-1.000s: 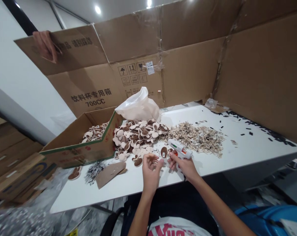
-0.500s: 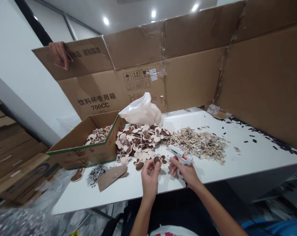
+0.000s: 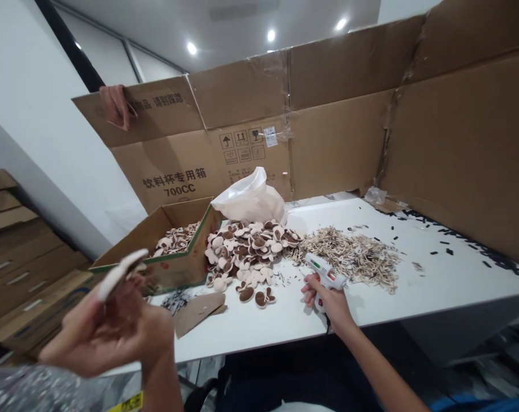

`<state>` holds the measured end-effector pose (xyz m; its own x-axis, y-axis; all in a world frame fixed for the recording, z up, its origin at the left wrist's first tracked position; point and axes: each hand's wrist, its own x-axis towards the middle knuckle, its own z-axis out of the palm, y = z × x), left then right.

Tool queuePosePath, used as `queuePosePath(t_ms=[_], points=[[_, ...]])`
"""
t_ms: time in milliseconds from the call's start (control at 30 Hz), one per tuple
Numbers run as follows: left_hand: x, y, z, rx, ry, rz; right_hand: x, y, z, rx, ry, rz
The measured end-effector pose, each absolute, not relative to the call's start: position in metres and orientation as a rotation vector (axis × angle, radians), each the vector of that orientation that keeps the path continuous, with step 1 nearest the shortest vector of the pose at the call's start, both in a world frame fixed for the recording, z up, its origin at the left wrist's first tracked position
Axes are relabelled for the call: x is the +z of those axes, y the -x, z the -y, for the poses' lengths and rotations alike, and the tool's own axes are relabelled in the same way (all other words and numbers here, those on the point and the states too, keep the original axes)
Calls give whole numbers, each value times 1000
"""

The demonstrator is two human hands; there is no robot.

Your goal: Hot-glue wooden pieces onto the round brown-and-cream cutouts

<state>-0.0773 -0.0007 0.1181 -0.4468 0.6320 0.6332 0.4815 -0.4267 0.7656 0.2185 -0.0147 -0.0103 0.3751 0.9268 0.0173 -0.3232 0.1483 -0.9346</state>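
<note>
My left hand (image 3: 113, 337), raised close to the camera at the lower left and blurred, grips a felt animal-head piece (image 3: 124, 273) with a pale back and a brown edge showing. In my right hand (image 3: 325, 300) is a white hot glue gun (image 3: 325, 270), its nozzle pointing up and left over the table. Two brown felt animal heads with ears, one on the left (image 3: 245, 293) and one on the right (image 3: 265, 298), lie between my hands. Behind them is a heap of brown and pale felt pieces (image 3: 250, 246).
A pile of short cream cords (image 3: 353, 254) lies behind the glue gun. At left stands an open cardboard box (image 3: 173, 273) of felt pieces, near a brown card sheet (image 3: 201, 312). A white bag (image 3: 250, 197) backs the heap. Another person's hand (image 3: 117, 106) hangs over the cardboard wall (image 3: 336, 143).
My left hand has left the brown animal head on the table and moved far left and up, now holding another felt piece. My right hand still holds the glue gun.
</note>
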Motion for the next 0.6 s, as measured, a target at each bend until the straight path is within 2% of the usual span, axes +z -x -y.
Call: queuePosePath(t_ms=[200,300,367,500,600], points=[[154,108,-55,1938,-1875,-2005,-8,-218,14,1021,1019,714],[145,112,-70,1924,-2067,-2160,-6,-218,14,1027,1040,713],[124,101,-67,1823,-2190,-2044,-6,-218,14,1030,1055,715],[76,61,-47,1235,-2459,-1444,-10,-220,14,1026,1060,705],[54,39,-36,877,-2558,-1249,-12,-221,15,1034,1039,713]])
